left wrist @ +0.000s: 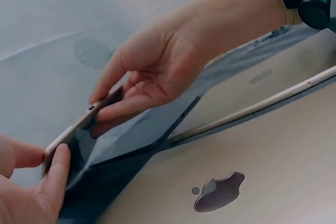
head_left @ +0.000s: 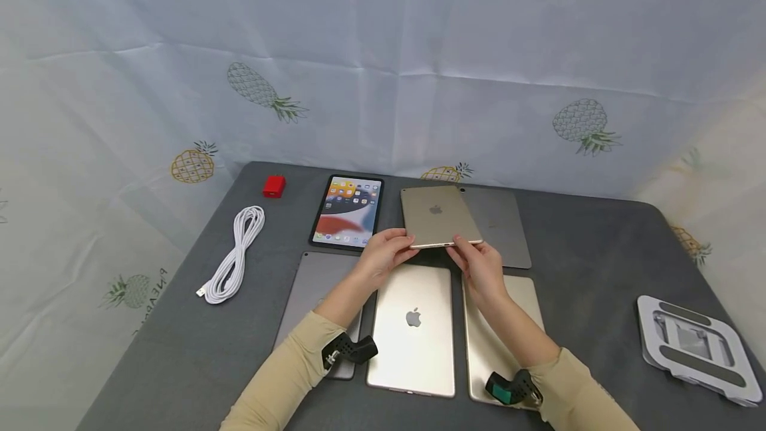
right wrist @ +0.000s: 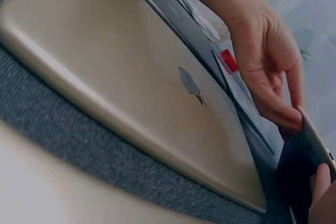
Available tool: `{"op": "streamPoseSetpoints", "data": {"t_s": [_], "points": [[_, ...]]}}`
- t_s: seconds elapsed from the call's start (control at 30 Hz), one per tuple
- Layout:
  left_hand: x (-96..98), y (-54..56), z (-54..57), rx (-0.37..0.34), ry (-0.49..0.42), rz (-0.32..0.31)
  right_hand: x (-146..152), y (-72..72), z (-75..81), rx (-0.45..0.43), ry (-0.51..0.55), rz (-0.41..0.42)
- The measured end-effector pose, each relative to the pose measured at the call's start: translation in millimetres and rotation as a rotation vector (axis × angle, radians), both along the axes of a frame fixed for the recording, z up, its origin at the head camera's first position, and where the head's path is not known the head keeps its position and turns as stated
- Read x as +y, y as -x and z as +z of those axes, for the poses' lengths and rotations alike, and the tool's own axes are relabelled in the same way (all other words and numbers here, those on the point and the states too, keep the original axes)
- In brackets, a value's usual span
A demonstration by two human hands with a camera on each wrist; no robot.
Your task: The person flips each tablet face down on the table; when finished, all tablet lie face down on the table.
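Both hands hold a gold tablet [head_left: 439, 215] by its near edge, its back with the apple logo facing up. My left hand [head_left: 384, 257] pinches the near left corner between thumb and fingers. At the near right corner my right hand [head_left: 481, 270] grips the same way. The far edge appears tilted, and the wrist views show a dark underside. Beneath the hands lie a gold tablet [head_left: 413, 344] in the middle, another gold tablet [head_left: 483, 351] under the right forearm, and a grey tablet [head_left: 314, 291] partly covered by the left arm.
A tablet with a lit screen [head_left: 347, 211] lies at the back. Behind the held tablet is a grey tablet [head_left: 499, 225], partly hidden. A red charger [head_left: 274, 186] and a coiled white cable [head_left: 241, 251] lie left; a folded stand [head_left: 700, 364] lies right. A patterned curtain [head_left: 371, 118] hangs behind.
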State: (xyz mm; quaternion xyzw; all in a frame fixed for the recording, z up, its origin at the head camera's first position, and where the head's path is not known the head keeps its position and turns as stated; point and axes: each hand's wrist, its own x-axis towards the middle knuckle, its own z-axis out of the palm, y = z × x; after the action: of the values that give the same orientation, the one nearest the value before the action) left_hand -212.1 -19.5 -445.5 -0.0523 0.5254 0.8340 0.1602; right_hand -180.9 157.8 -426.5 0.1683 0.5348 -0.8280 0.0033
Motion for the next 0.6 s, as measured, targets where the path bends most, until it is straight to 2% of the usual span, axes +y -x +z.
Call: {"op": "streamPoseSetpoints", "data": {"t_s": [0.4, 0.47, 0.6], "points": [[-7.6, -0.4, -0.6, 0.016, 0.066, -0.005, 9, -2.1, -9.7, -0.005, -0.111, 0.104], [-10.2, -0.1, -0.9, 0.012, 0.089, 0.007, 13, -1.7, -9.8, -0.003, -0.195, 0.152], [-16.1, 2.2, -1.5, 0.050, 0.173, 0.027, 22, 0.8, -10.3, 0.023, -0.473, 0.291]]}}
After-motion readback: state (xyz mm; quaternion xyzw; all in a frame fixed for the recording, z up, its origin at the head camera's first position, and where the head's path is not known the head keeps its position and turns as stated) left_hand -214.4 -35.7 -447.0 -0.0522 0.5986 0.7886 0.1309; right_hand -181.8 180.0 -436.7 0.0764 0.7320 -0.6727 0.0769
